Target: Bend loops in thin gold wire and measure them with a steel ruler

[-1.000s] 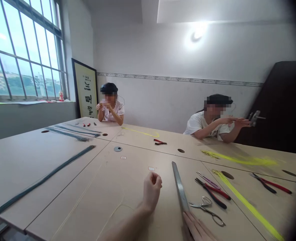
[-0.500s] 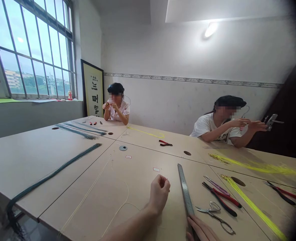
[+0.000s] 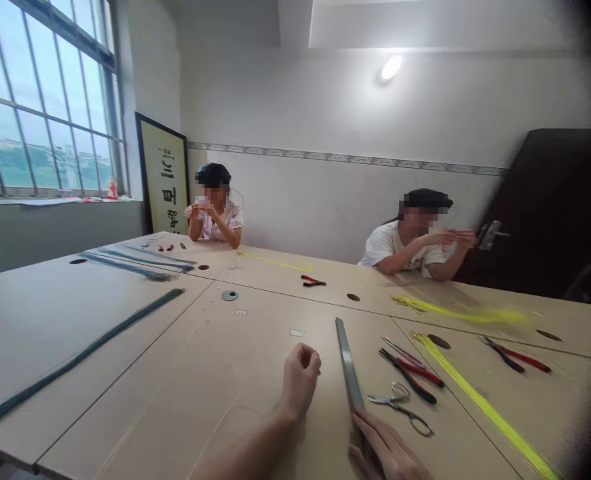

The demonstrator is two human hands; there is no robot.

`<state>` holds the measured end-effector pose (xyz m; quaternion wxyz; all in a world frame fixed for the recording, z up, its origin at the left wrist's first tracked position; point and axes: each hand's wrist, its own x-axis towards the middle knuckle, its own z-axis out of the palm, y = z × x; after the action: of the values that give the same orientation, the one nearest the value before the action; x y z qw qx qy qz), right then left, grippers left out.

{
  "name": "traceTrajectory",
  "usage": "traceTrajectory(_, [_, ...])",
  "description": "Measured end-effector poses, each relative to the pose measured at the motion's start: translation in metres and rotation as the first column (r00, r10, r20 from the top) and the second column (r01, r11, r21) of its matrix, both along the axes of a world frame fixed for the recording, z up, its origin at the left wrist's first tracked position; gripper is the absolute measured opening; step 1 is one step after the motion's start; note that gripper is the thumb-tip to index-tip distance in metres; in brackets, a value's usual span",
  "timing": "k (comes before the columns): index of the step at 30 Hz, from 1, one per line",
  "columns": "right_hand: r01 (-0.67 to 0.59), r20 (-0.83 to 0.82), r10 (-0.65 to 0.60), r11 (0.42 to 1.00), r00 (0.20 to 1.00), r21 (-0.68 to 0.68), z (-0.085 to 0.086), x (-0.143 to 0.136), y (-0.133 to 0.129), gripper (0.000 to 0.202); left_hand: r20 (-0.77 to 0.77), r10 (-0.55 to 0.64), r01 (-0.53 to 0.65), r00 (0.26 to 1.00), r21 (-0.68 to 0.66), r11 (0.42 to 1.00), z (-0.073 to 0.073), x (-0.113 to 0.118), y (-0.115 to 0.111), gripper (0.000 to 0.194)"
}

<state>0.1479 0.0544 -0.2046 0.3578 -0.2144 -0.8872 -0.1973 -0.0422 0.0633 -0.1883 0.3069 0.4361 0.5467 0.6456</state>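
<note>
My left hand is raised over the middle of the table, thumb and fingertips pinched together. A tiny tip shows at the pinch, too small to name. A thin pale cord lies curved on the table and passes out of sight behind my left forearm. My right hand grips the near end of a steel ruler, which points away from me. Beside the ruler on the right lie silver scissors, red-and-black pliers and pink-handled tweezers.
A yellow cord bundle and other pliers lie at right. A dark teal cord bundle stretches across the left. A grey disc and small labels lie ahead. Two people sit across the table, hands raised.
The view has turned to the right, so everything sits further left. My left hand stays pinched and my right hand stays on the ruler.
</note>
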Motion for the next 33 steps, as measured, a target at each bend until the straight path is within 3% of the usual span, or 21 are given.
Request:
traceTrajectory(10, [0.147,0.044,-0.141,0.915,0.989,-0.377,0.003,0.001,-0.017,0.025,0.005,-0.065,0.065,0.998,0.013,0.998,0.004,-0.001,-0.004,0.022])
traceTrajectory(21, [0.165,0.070,-0.151,0.858,0.986,-0.486,0.011,0.003,-0.023,0.030,-0.037,-0.061,0.060,0.997,-0.018,0.998,0.009,0.000,-0.007,0.021])
traceTrajectory(27, [0.302,0.075,-0.304,0.823,0.950,-0.481,0.031,0.038,0.022,0.023,-0.053,-0.060,0.058,0.997,-0.046,0.997,0.018,0.000,-0.013,0.021])
traceTrajectory(30, [0.303,0.145,-0.267,0.814,0.953,-0.496,0.035,0.055,0.048,0.024,-0.058,-0.062,0.059,0.996,-0.047,0.997,0.021,0.001,-0.015,0.021])
traceTrajectory(33, [0.284,0.196,-0.212,0.813,0.957,-0.508,0.032,0.061,0.053,0.022,-0.067,-0.053,0.050,0.996,-0.047,0.998,0.020,0.000,-0.014,0.021])
